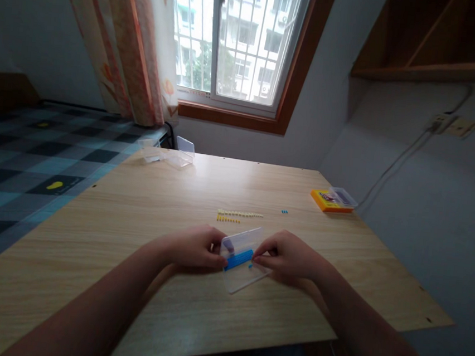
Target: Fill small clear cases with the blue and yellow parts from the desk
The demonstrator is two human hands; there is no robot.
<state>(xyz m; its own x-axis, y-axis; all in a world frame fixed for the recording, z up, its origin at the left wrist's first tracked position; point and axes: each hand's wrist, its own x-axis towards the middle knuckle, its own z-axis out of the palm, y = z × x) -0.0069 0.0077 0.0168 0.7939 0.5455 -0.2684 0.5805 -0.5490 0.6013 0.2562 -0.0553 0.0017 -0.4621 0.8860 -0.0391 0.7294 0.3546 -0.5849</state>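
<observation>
Small clear plastic box (pixel 243 257), shallow and rectangular, is held tilted near the front edge of the pale wooden surface (pixel 131 235); whether it rests there cannot be told. It is pinched at its left end by the left hand (pixel 191 247) and at its right end by the right hand (pixel 292 257), the fingers of both closed on its edges. A strip of small blue pieces (pixel 238 259) is seen inside it, so that part appears gathered. Left outside, just beyond the box, are two rows of tiny yellow pieces (pixel 239 214) and, further right, a few loose blue pieces (pixel 284 211). A flat orange box with a clear lid (pixel 331 201) is set near the right edge, and open clear containers (pixel 168 154) at the far left corner.
</observation>
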